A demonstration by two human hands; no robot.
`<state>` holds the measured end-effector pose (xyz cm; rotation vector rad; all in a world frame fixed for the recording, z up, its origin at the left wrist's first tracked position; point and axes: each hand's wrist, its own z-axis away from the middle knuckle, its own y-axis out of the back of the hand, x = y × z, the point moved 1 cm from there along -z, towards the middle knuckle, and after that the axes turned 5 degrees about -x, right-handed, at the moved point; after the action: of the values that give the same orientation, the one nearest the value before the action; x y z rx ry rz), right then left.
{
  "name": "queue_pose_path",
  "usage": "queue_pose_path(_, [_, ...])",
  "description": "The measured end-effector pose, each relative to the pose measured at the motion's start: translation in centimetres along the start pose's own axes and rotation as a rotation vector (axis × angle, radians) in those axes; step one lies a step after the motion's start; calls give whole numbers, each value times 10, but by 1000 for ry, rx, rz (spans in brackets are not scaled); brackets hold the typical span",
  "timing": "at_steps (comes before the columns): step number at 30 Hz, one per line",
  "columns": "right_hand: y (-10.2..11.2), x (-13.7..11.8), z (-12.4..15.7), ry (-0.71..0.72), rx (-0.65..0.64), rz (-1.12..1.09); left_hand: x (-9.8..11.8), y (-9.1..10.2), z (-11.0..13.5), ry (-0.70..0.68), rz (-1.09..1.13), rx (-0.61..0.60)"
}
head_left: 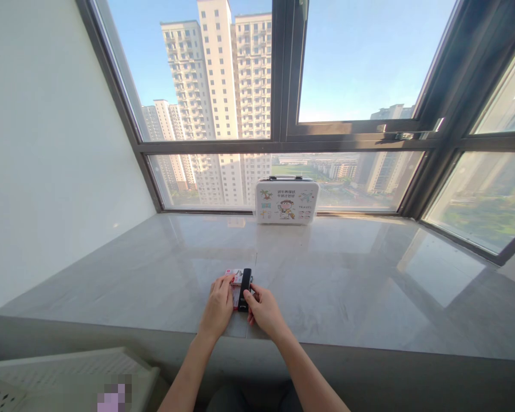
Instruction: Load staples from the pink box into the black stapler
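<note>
A black stapler (245, 288) lies lengthwise, pointing away from me, near the front edge of the grey stone sill. Directly to its left is a small red and white printed box (236, 276), partly hidden under my fingers. My left hand (218, 300) is closed on the box from the left, its fingertips close to the stapler. With thumb and fingers, my right hand (262, 309) grips the stapler's near right side. I cannot tell whether the box and the stapler are joined or merely touching.
A white case (287, 201) with cartoon prints and a dark handle stands against the window at the back of the sill (347, 269). The sill's front edge runs just below my wrists. At lower left stands a pale perforated plastic basket (111, 360).
</note>
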<state>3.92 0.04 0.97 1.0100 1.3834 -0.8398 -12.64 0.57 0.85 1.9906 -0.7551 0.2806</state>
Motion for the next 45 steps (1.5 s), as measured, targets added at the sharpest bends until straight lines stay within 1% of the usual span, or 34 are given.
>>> queue_pose_path(7, [-1,1,0,4,6,-19,-5,-3,-1,25,35,28])
queue_pose_path(13, [-1,3,0,13,17,-30,-4,-1,-2,42,62,40])
queue_pose_path(17, [-2,5,-1,-25,60,-48,-3,1,-2,58,86,62])
queue_pose_path(22, [-4,2,-1,-90,116,-123,-3,4,-3,92,113,97])
queue_pose_path(24, [-3,3,-1,-96,148,-136,-4,8,-3,112,124,109])
queue_pose_path(26, [2,5,0,-86,214,-135,-2,15,-2,141,126,135])
queue_pose_path(28, [13,8,4,-70,303,-118,6,25,2,171,113,204])
queue_pose_path(29, [21,10,7,-56,346,-102,15,29,6,182,100,252])
queue_pose_path(31, [42,14,15,-17,411,-47,41,32,16,172,77,333])
queue_pose_path(32, [55,15,19,6,436,3,59,29,20,147,75,343])
queue_pose_path(33, [69,16,24,30,462,70,78,23,25,99,93,306])
queue_pose_path(34, [83,16,30,53,489,155,99,14,27,31,122,237])
queue_pose_path(35, [99,16,37,71,517,253,118,3,29,-48,150,136])
queue_pose_path(36, [115,17,44,82,544,357,135,-10,28,-120,159,3])
queue_pose_path(37, [130,17,51,85,559,462,148,-24,25,-159,154,-95])
queue_pose_path(38, [145,17,59,77,564,569,157,-37,21,-166,136,-157])
queue_pose_path(40, [170,18,75,31,546,786,162,-62,10,-123,51,-230])
queue_pose_path(42, [186,20,89,-45,497,990,156,-81,-1,-59,-75,-286])
queue_pose_path(43, [190,21,94,-89,468,1071,151,-88,-4,-36,-137,-313])
queue_pose_path(45, [191,23,100,-170,412,1180,142,-98,-6,-21,-232,-353])
